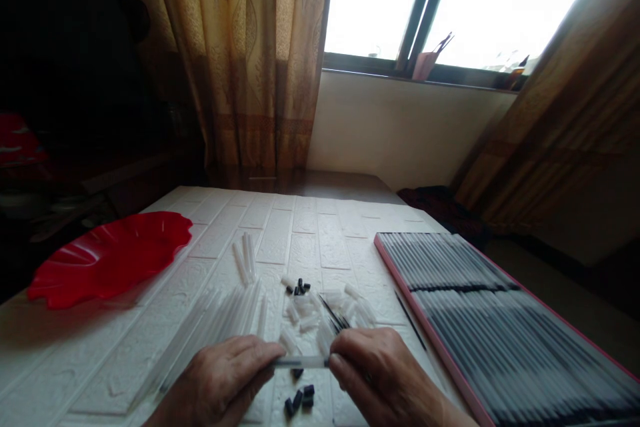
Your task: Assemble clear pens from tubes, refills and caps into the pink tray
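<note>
Between my two hands, level over the near part of the table, is a pen with a translucent cap at its right end. My left hand pinches its left end, thumb and fingers closed. On the right end my right hand has its fingertips closed. Left of centre lie several long clear tubes, partly behind my left hand. Loose translucent caps are scattered beyond the pen. Small black plugs lie below it. Thin dark rods stick out just past my right fingers; whether they are held cannot be told.
On the right, a pink-edged tray holds rows of finished-looking pens. A single dark rod lies beside it. A red scalloped plate sits at the left. More black plugs lie mid-table. Curtains and a window are behind.
</note>
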`<state>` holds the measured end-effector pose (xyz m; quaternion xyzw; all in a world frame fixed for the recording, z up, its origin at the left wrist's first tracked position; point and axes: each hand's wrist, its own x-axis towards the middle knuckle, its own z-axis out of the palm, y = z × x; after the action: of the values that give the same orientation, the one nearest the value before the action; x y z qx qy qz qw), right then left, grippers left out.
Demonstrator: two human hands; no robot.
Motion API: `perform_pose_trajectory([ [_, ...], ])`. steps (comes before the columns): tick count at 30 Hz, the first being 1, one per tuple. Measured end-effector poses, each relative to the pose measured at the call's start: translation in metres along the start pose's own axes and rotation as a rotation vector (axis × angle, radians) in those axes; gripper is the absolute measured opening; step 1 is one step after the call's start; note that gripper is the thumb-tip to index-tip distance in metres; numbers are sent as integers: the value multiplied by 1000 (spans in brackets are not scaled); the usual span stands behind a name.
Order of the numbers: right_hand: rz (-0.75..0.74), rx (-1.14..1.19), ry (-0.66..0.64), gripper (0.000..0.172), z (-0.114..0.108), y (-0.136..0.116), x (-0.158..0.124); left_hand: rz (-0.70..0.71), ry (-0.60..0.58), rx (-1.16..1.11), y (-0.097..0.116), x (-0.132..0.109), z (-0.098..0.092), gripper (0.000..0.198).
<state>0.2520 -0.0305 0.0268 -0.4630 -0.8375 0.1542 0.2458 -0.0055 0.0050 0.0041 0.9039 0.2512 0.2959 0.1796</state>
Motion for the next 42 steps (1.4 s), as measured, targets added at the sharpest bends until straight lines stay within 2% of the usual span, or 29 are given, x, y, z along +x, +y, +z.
perform_pose_trajectory([
  [4,65,100,-12,37,-5,-2,1,-89,63,-115,1,-2,-1,33],
  [9,77,172,74,37,-9,2,2,-398,178,-258,1,-2,-3,7],
  [15,84,212,69,35,-8,3,1,-670,256,-603,-10,-5,6,29],
  [18,85,257,78,32,-9,0,2,-772,284,-809,-8,-4,4,38],
  [21,82,271,73,29,-7,-3,3,-834,357,-1013,1,0,-1,44],
  [23,73,279,17,25,-1,-5,3,-857,409,-1100,8,3,-4,44],
  [28,-21,334,-135,17,16,-5,3,-891,440,-1163,18,9,-5,43],
  [31,2,262,-90,20,10,0,3,-884,490,-1193,13,10,-1,41],
  [33,107,152,-3,23,-1,7,1,-895,470,-1238,6,8,3,44],
  [35,236,27,18,24,-13,17,-3,-909,388,-1244,0,5,7,51],
  [39,391,-193,-181,17,-23,28,-13,-942,175,-1120,-1,0,11,57],
  [42,427,-262,-242,8,-18,25,-18,-934,16,-1023,5,-2,8,58],
])
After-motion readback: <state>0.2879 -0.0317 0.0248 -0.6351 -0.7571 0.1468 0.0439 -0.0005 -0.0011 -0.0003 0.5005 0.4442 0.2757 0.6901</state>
